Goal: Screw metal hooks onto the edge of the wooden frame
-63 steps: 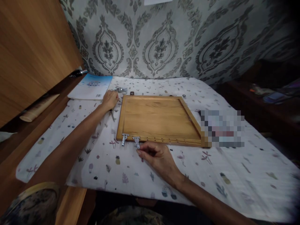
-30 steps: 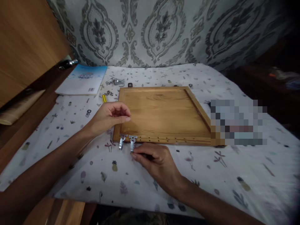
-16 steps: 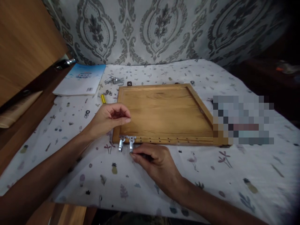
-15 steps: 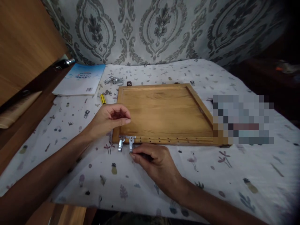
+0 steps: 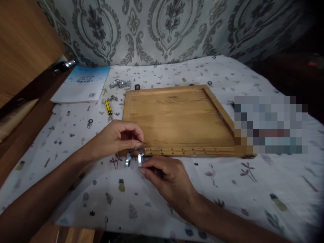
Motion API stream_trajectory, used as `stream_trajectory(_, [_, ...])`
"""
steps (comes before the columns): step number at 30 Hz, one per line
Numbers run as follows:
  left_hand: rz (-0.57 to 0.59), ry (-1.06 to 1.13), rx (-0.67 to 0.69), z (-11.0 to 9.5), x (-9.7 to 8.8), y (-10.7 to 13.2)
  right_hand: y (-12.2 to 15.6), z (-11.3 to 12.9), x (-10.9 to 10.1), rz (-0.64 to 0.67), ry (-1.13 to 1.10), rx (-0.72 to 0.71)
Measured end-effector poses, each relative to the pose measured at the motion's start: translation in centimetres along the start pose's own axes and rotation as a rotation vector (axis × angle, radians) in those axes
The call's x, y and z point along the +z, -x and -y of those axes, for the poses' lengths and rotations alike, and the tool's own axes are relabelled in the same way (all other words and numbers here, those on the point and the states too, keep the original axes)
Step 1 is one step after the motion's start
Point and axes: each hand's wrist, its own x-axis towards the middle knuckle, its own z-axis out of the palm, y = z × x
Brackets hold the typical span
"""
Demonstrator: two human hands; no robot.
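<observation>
A wooden framed panel [image 5: 177, 118] lies flat on the patterned cloth, with a row of small holes along its near rail. Two silver metal hooks [image 5: 133, 158] hang off the near left corner. My left hand [image 5: 118, 136] hovers over that corner, fingers pinched together above the hooks; what they hold is too small to see. My right hand [image 5: 167, 179] rests on the cloth just below the rail, its fingers pinching the lower end of the right hook.
A yellow-handled screwdriver [image 5: 108, 108] lies left of the panel. Loose metal hardware [image 5: 120, 83] and a blue booklet [image 5: 82, 84] sit at the back left. A wooden cabinet [image 5: 22, 50] stands at far left, a blurred patch [image 5: 269, 123] at right.
My left hand came back from the hardware pile at the back to the panel's near left corner, now pinched right above the hooks. My right hand stayed at the right hook.
</observation>
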Motion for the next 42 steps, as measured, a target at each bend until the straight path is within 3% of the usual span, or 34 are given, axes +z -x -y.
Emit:
stream_trajectory(21, [0.175, 0.109, -0.092, 1.1, 0.1, -0.4, -0.1, -0.1, 0.1, -0.021, -0.016, -0.015])
stream_trajectory(42, [0.202, -0.091, 0.043, 1.0, -0.1, -0.6, -0.1, -0.2, 0.2, -0.024, 0.004, -0.044])
